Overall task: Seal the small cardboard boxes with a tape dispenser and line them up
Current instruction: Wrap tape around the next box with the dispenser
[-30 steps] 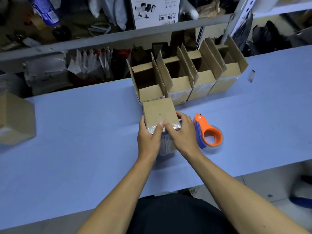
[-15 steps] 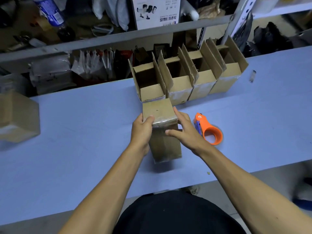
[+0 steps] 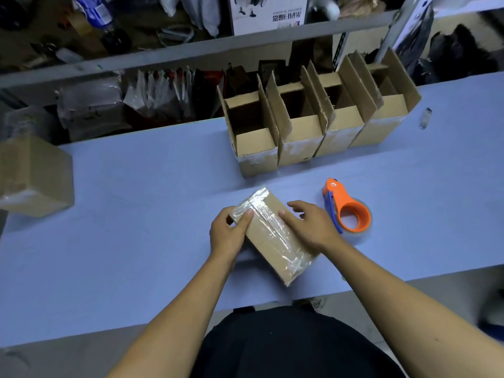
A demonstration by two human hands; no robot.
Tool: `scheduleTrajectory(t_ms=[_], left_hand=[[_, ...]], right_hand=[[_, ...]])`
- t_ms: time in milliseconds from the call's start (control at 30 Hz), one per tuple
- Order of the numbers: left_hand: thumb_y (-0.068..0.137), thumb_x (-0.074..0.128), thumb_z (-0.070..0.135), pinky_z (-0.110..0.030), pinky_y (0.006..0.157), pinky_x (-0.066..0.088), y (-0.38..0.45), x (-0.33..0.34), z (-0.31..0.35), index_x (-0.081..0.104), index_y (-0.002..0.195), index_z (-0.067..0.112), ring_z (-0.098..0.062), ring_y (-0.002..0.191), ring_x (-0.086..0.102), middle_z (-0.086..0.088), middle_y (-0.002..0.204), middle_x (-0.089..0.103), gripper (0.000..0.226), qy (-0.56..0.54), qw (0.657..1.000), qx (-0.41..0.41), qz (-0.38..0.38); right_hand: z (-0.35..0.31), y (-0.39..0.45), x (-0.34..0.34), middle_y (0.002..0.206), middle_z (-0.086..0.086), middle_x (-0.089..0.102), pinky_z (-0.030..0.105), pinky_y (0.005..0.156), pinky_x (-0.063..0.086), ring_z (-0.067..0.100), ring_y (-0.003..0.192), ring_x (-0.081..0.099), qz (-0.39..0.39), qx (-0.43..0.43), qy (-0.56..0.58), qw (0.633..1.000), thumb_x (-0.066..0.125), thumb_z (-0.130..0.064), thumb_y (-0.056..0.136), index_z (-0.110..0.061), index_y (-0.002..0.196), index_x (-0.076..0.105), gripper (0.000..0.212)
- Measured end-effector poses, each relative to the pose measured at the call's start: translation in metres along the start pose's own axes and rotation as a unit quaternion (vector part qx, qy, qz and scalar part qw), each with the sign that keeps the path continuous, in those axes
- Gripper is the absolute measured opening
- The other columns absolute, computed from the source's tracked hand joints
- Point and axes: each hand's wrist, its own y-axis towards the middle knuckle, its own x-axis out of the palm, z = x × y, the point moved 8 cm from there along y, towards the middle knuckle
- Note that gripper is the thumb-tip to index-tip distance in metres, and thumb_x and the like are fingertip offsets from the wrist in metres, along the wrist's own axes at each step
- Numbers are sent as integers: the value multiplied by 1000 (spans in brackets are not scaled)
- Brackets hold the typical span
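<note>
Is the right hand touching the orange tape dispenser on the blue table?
Apart. The head view shows a strip of blue table between the right hand and the orange tape dispenser.

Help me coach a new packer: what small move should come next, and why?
Probably turn the taped brown cardboard box upright and slide it beside the four open-topped cardboard boxes: both hands, left and right, hold it, clear tape already laid.

Pale blue tabletop (image 3: 122, 186). Grey metal shelf rail (image 3: 191, 50) behind it. White printed carton (image 3: 268, 12) and blue-labelled plastic bottle (image 3: 94, 12) above the rail.
</note>
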Motion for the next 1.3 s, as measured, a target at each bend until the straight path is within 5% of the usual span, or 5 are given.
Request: scheduleTrajectory(t_ms=[333, 567, 900, 1033, 1300], left_hand=[[87, 68, 46, -28, 75, 41, -9, -23, 1, 54, 106, 17, -18, 94, 58, 1, 106, 62, 38, 73, 992, -55, 89], [86, 75, 28, -40, 108, 44, 11, -18, 22, 23, 152, 33, -13, 122, 47, 8, 145, 40, 84, 76, 997, -2, -33], [62, 77, 54, -40, 78, 52, -5, -3, 19, 50, 93, 20, -18, 89, 61, 2, 95, 63, 53, 282, 953, -13, -108], [67, 78, 54, -38, 110, 39, -8, 25, 26, 32, 149, 24, -23, 135, 42, -4, 148, 40, 98, 320, 928, 35, -185], [97, 31, 61, -52, 121, 2, -27, 90, 37, 10, 157, 34, -14, 150, -20, 9, 165, -11, 69, 540, 713, 373, -246]], right_hand=[[10, 2, -31, 101, 0, 58, 32, 81, 43, 26, 101, 61, 182, 64, 109, 975, 74, -32, 85, -9, 120, 49, 49], [-8, 10, -16, 142, -7, 46, 30, 110, 36, 12, 131, 43, 8, 11, 143, 990, 66, -20, 92, -26, 154, 33, 70], [-5, 16, -32, 134, 10, 58, 33, 102, 41, 23, 118, 55, 116, -14, 84, 990, 68, -23, 91, -11, 137, 55, 49], [-8, 18, -32, 153, 3, 42, 36, 117, 30, 20, 142, 37, 65, -27, 95, 993, 56, -23, 99, -16, 153, 36, 57], [75, 10, -55, 116, 22, 58, 34, 72, 38, 36, 100, 55, 103, 110, -71, 986, 73, -20, 85, 1, 128, 48, 54]])
